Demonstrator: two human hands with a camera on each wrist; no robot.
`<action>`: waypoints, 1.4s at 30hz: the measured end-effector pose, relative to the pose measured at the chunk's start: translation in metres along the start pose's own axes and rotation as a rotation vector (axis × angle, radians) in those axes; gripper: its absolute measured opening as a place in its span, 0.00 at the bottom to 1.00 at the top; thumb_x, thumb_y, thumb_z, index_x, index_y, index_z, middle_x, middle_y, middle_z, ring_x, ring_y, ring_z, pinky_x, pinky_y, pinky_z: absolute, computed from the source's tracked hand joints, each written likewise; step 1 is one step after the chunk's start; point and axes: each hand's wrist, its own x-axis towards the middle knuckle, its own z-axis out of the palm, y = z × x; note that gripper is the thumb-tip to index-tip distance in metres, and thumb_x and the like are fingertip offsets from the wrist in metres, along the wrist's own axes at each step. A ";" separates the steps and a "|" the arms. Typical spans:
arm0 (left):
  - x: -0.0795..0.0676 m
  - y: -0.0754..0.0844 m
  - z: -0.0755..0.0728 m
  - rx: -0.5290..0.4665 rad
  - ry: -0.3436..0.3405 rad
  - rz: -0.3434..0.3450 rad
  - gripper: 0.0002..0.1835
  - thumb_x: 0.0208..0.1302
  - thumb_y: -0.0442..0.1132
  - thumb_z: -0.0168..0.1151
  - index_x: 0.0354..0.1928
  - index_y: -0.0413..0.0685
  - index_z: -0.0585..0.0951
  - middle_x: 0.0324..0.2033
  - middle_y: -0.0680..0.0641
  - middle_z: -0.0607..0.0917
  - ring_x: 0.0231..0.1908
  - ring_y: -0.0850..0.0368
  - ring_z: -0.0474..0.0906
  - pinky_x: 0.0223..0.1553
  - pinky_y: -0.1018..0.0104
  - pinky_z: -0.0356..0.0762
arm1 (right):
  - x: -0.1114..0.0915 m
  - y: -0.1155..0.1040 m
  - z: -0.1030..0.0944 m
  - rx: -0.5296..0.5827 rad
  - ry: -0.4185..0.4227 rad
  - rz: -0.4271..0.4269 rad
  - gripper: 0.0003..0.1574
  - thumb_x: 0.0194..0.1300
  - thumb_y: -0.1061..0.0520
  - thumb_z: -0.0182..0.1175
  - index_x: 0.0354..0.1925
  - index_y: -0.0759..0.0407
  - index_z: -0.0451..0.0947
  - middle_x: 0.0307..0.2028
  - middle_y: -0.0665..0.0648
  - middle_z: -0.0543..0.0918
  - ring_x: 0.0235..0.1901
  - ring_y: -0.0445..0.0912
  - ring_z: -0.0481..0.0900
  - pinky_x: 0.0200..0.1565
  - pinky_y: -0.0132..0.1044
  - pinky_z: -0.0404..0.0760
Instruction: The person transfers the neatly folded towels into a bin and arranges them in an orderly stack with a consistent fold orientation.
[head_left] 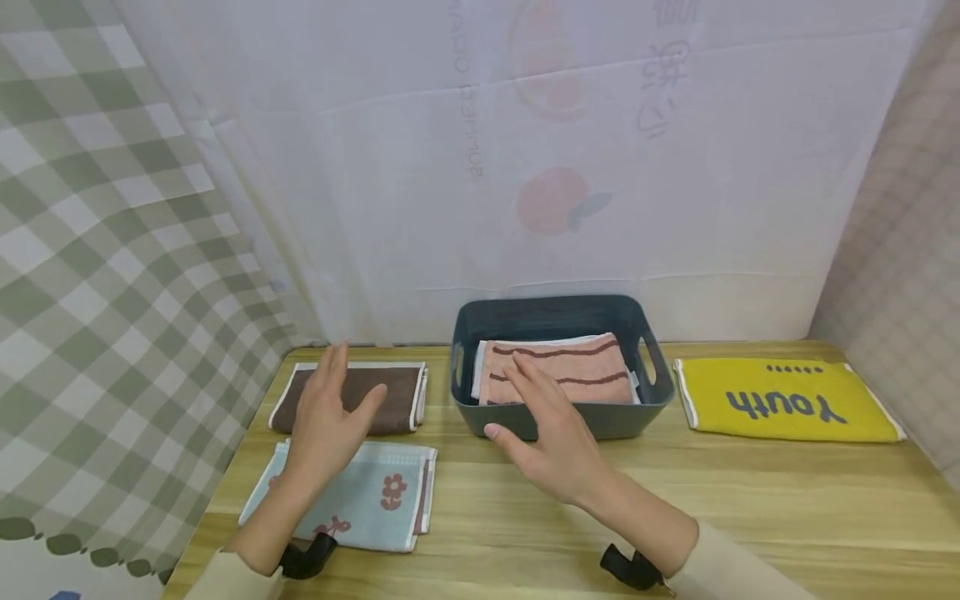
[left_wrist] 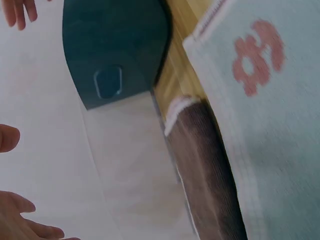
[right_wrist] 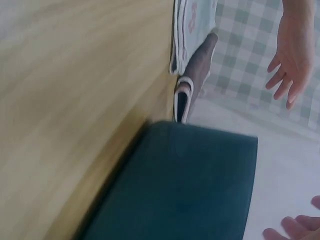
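left hand (head_left: 330,425): raised above the folded brown towel (head_left: 403,404) and the folded light-blue towel (head_left: 367,500); fingers extended, slightly apart, thumb spread. right hand (head_left: 553,442): raised near the front wall of the dark teal bin (head_left: 626,422); fingers extended, slightly apart, thumb spread. 1 folded pink striped towel (head_left: 588,367) lies inside the bin. the brown towel lies left of the bin on the wooden table (head_left: 517,542); the light-blue towel lies nearer the person. 1 folded yellow towel (head_left: 787,392) lies right of the bin.
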 end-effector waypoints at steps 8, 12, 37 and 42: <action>-0.006 -0.033 -0.018 0.090 0.024 -0.073 0.47 0.75 0.67 0.55 0.83 0.48 0.55 0.79 0.26 0.50 0.75 0.20 0.49 0.65 0.19 0.51 | -0.008 -0.006 0.028 0.006 0.006 -0.324 0.40 0.78 0.40 0.59 0.73 0.65 0.69 0.78 0.63 0.64 0.74 0.60 0.66 0.69 0.57 0.71; -0.005 -0.048 -0.029 0.091 -0.067 -0.131 0.51 0.75 0.71 0.50 0.84 0.44 0.48 0.79 0.26 0.48 0.76 0.21 0.48 0.66 0.21 0.53 | -0.013 -0.012 0.041 0.033 -0.097 -0.293 0.39 0.74 0.44 0.65 0.72 0.64 0.70 0.78 0.62 0.63 0.73 0.58 0.67 0.64 0.57 0.77; -0.015 -0.134 -0.034 0.190 -0.299 -0.373 0.20 0.65 0.51 0.66 0.27 0.41 0.78 0.20 0.49 0.81 0.23 0.52 0.72 0.25 0.60 0.69 | -0.015 -0.029 0.127 -0.117 -0.299 0.301 0.40 0.60 0.46 0.76 0.60 0.71 0.79 0.46 0.62 0.83 0.49 0.55 0.81 0.52 0.46 0.82; -0.015 -0.144 -0.032 0.173 -0.323 -0.381 0.24 0.66 0.54 0.69 0.24 0.41 0.77 0.18 0.48 0.80 0.22 0.53 0.69 0.26 0.61 0.67 | -0.016 -0.025 0.135 -0.140 -0.304 0.295 0.30 0.57 0.47 0.78 0.51 0.64 0.84 0.35 0.54 0.80 0.37 0.47 0.77 0.41 0.39 0.79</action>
